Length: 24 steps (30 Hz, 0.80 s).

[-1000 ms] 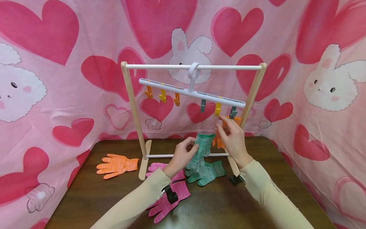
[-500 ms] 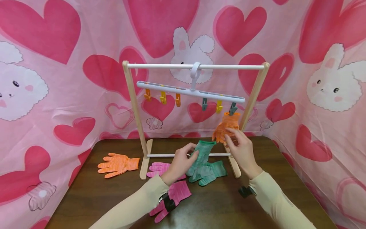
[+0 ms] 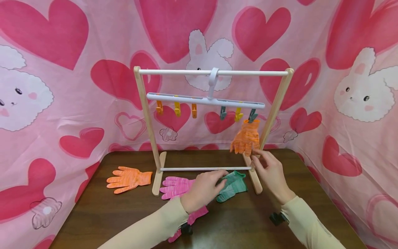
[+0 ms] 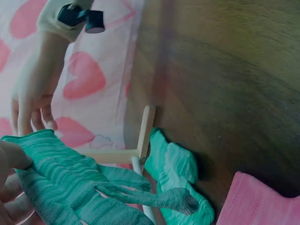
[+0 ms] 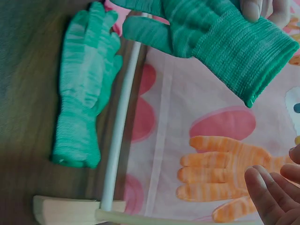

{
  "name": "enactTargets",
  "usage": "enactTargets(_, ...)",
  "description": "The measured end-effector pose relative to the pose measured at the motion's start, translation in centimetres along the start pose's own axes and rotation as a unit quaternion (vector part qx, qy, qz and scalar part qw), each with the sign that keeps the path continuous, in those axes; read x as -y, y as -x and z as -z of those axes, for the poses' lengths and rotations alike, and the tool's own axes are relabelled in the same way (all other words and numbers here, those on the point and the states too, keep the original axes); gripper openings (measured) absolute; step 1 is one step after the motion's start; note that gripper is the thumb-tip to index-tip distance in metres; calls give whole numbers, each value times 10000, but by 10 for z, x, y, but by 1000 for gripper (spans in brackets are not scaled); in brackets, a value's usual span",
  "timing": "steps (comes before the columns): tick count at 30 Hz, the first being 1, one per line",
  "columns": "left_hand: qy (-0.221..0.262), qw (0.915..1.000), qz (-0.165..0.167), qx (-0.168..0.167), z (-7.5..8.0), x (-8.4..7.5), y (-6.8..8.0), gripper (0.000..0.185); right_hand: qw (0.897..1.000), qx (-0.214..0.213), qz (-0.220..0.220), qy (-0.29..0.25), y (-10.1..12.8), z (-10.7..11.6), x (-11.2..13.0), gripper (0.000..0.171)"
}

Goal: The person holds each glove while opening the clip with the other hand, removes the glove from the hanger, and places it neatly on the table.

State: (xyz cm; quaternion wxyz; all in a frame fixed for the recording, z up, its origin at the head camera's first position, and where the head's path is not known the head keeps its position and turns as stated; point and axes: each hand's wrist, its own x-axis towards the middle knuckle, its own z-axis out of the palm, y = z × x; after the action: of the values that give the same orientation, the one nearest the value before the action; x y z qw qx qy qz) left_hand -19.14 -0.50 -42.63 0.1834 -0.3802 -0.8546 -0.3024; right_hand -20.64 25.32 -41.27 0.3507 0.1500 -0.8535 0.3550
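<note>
My left hand (image 3: 203,190) pinches a green knit glove (image 4: 70,173) near its cuff, as both wrist views show. In the head view that hand is low and hides most of what it holds. A second green glove (image 5: 82,93) lies on the table by the rack's lower bar. My right hand (image 3: 270,171) has its fingers loosely bent and holds nothing. It is just below and right of an orange glove (image 3: 248,138), which hangs from the grey clip (image 3: 253,116) at the hanger's right end; I cannot tell whether they touch.
A white clip hanger (image 3: 186,99) hangs on a wooden rack (image 3: 146,114), with several other clips on it. Pink gloves (image 3: 175,186) lie partly under my left arm. Another orange glove (image 3: 129,180) lies left of the rack on the brown table (image 3: 93,214).
My left hand has moved down with the green glove. My right hand has come down and right from the clips. The hanger has swung closer to level.
</note>
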Motion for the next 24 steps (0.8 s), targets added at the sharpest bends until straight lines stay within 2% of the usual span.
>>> enactTargets(3, -354, 9990, -212, 170, -7, -6, 1, 19, 9999, 69, -10, 96, 6, 3, -4, 27)
enactTargets(6, -810, 9953, -496, 166, -15, -11, 2, 17, 9998, 130, -30, 117, 9, 5, -8, 27)
enactTargets(9, -1338, 9879, -775, 126, -26, -17, 6, 11, 9998, 161, -82, 71, 12, 7, -10, 28)
enactTargets(12, -1677, 9806, -989, 203, -38, -24, 11, 13, 9998, 158, -131, 36, 14, 9, -12, 29)
enactTargets(15, -1770, 9767, -1158, 358, -53, -30, 16, 16, 9997, 160, -198, 11, 15, 10, -13, 30)
enactTargets(19, -1564, 9776, -1246, 657, -73, -34, 24, 19, 9993, 244, -268, 17, 16, 11, -15, 31)
enactTargets(21, -1421, 9787, -1194, 873, -81, -35, 28, 19, 9993, 268, -254, 78, 16, 11, -16, 30)
enactTargets(24, -1137, 9810, -950, 1252, -89, -36, 31, 13, 9993, 254, -222, 144, 16, 10, -17, 29)
